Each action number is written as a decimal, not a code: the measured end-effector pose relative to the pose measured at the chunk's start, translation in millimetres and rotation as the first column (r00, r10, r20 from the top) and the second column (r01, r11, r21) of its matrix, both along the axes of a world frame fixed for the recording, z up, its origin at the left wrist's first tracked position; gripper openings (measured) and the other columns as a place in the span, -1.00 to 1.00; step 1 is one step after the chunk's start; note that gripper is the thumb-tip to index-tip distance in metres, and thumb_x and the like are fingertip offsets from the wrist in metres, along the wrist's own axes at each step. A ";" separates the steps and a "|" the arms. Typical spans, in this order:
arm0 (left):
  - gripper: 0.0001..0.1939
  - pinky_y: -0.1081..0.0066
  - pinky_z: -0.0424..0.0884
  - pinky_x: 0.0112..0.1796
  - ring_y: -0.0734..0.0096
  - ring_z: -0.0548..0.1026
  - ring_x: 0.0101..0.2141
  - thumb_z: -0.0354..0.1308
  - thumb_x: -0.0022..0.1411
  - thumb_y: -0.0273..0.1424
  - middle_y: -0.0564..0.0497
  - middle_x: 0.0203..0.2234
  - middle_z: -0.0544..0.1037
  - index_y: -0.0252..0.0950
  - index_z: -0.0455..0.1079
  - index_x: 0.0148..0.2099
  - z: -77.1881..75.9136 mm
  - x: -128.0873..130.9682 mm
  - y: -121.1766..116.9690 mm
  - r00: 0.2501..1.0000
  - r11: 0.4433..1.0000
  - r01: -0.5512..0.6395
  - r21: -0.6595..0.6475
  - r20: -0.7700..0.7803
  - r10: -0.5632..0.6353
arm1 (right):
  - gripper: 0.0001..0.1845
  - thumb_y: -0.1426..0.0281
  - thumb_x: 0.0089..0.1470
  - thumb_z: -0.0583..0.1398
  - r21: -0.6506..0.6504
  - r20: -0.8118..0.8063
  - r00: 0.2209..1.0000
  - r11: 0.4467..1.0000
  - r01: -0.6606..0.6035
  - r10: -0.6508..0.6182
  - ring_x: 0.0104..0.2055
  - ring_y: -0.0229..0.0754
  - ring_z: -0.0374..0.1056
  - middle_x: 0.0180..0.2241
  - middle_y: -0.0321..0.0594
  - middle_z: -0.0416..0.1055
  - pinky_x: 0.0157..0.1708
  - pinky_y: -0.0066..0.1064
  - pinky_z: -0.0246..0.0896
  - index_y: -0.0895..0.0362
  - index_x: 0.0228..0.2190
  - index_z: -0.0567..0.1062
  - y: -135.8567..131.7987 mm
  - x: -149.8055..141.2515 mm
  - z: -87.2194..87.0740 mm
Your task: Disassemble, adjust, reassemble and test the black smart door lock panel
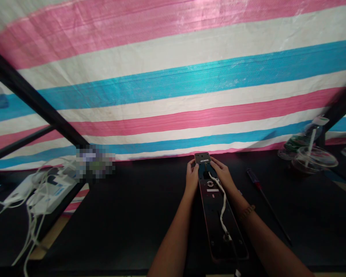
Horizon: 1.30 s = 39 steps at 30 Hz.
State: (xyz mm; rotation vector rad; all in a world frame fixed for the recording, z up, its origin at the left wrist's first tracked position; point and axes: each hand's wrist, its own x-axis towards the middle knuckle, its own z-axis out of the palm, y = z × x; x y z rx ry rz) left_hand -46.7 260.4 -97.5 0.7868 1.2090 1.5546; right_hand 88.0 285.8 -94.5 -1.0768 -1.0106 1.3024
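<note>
A long dark panel (216, 215) with rounded corners lies lengthwise in front of me. A white wrapped cable (223, 200) runs down its face, and a small white label shows near its upper middle. At the far end sits a black plate (202, 157) with small holes. My left hand (192, 173) is closed around the left edge by that plate, thumb on top. Opposite it, my right hand (222, 173) grips the right edge, its fingers partly hidden. To the right of my right arm lies a screwdriver (258, 186) with a dark handle and long shaft.
Back right are a plastic bottle (298, 140) and a clear plastic cup (314, 159) with a straw. White power strips (50, 192) and tangled cables lie left, beyond a gap. A black frame bar (43, 102) slants there. Striped sheeting (190, 88) hangs behind the black table (127, 223).
</note>
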 end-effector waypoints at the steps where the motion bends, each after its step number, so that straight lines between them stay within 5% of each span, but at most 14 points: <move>1: -0.59 0.40 0.40 -0.33 0.37 0.52 -0.37 0.25 0.15 -0.17 0.01 -0.30 0.56 -0.21 0.35 0.01 0.8 0.0 -0.7 1.000 1.000 0.007 0.003 0.003 -0.007 | -0.36 0.07 -0.13 0.37 0.002 -0.001 1.000 1.000 -0.002 0.002 -0.25 -0.01 0.53 -0.29 -0.15 0.63 -0.24 -0.22 0.42 0.16 -0.04 0.59 -0.7 0.0 0.7; 13: -0.45 0.40 0.41 -0.40 0.36 0.54 -0.45 0.24 0.15 -0.12 0.04 -0.36 0.59 -0.15 0.22 0.14 6.6 3.1 -7.9 0.994 0.995 0.090 0.052 0.066 -0.093 | -0.24 0.09 -0.11 0.37 0.014 -0.007 1.000 1.000 0.002 -0.002 -0.17 0.00 0.52 -0.08 -0.11 0.59 -0.16 -0.20 0.42 0.15 0.10 0.49 -8.5 1.9 7.1; 23: -0.48 0.40 0.41 -0.41 0.34 0.55 -0.46 0.26 0.15 -0.17 0.02 -0.40 0.60 -0.17 0.27 0.12 11.4 5.0 -11.3 0.998 0.997 0.042 0.070 0.048 -0.046 | -0.26 0.11 -0.08 0.36 0.022 -0.030 0.999 0.999 -0.027 0.028 -0.21 -0.03 0.52 -0.08 -0.14 0.59 -0.20 -0.22 0.44 0.12 0.12 0.47 -10.4 2.7 9.5; 39: -0.53 0.38 0.45 -0.40 0.33 0.57 -0.43 0.24 0.16 -0.23 0.01 -0.34 0.63 -0.17 0.25 0.09 26.3 6.4 -20.7 0.998 0.991 0.029 0.134 0.047 -0.036 | -0.36 0.13 0.00 0.33 0.110 -0.073 0.996 0.993 -0.042 0.051 0.11 0.09 0.40 0.10 -0.14 0.47 0.15 -0.06 0.24 0.07 0.11 0.49 -13.7 4.0 10.3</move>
